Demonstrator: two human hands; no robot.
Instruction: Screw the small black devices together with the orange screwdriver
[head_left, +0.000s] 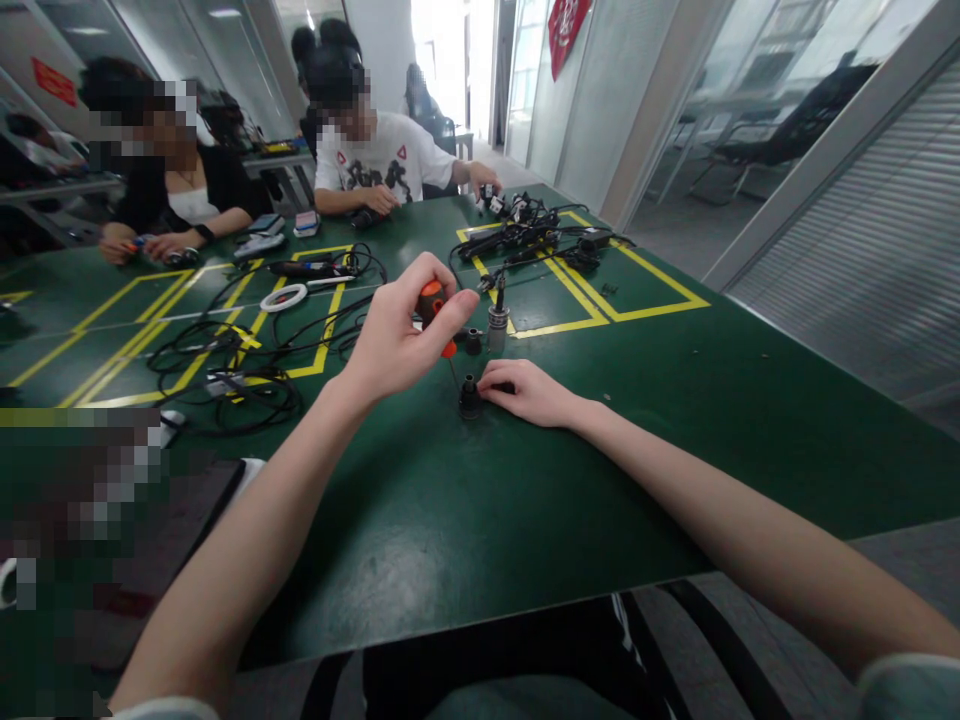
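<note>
While it is stood upright on the green surface (420,520), the small black part (470,402) is met at its right side by the fingers of the right hand (540,392), which are curled nearly together; whether it is pinched or only steadied cannot be told. Being small, it is probably light and stiff, easily tipped or skidded on so smooth a footing, so it is best held low, by the wider base, with the narrow neck left free. Above it, a screwdriver (432,302) is wrapped by the fingers of the left hand (394,335), closed around its orange-and-black handle, with the thin shaft slanted down toward the part's left side; contact at the tip cannot be made out. A firm hold is probably well borne by the handle. Just beyond, a second black part (473,341) and a grey cylinder (498,328) are seen, the latter likely heavier and best taken around its body. Farther off, tangled cables (517,238) are heaped, and a co-worker in a white shirt (397,150) is seated.
</note>
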